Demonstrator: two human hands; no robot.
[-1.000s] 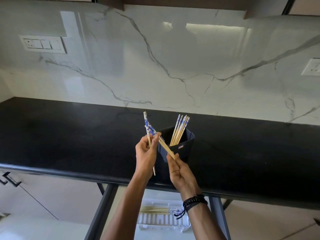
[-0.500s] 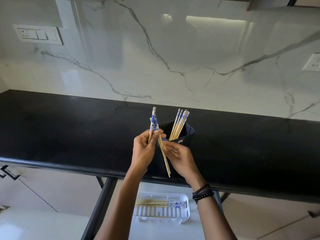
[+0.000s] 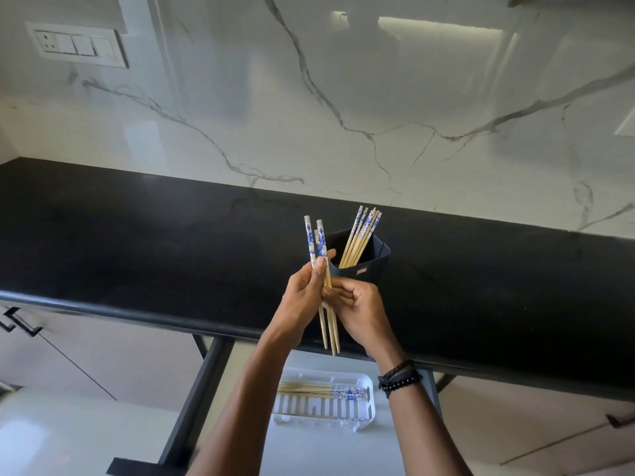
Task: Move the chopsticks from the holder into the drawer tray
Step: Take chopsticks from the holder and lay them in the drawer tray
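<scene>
A dark blue holder (image 3: 372, 261) stands on the black countertop and has several bamboo chopsticks with blue-patterned tops (image 3: 362, 235) leaning in it. My left hand (image 3: 304, 297) grips a small upright bunch of the same chopsticks (image 3: 318, 245) just left of the holder. My right hand (image 3: 360, 314) is closed around the lower part of that bunch, fingers touching the left hand. Below the counter edge, a white slotted tray (image 3: 357, 417) lies in the open drawer with several chopsticks (image 3: 323, 389) lying flat along its far side.
The black countertop (image 3: 137, 242) runs the full width, backed by a white marble wall with a switch plate (image 3: 77, 46) at upper left. Dark drawer rails (image 3: 196, 400) frame the open drawer. Cabinet fronts with black handles (image 3: 20, 324) sit at the left.
The held chopsticks went from crossed to gathered upright and parallel. My right hand moved up from their lower ends to close around the bunch beside my left hand.
</scene>
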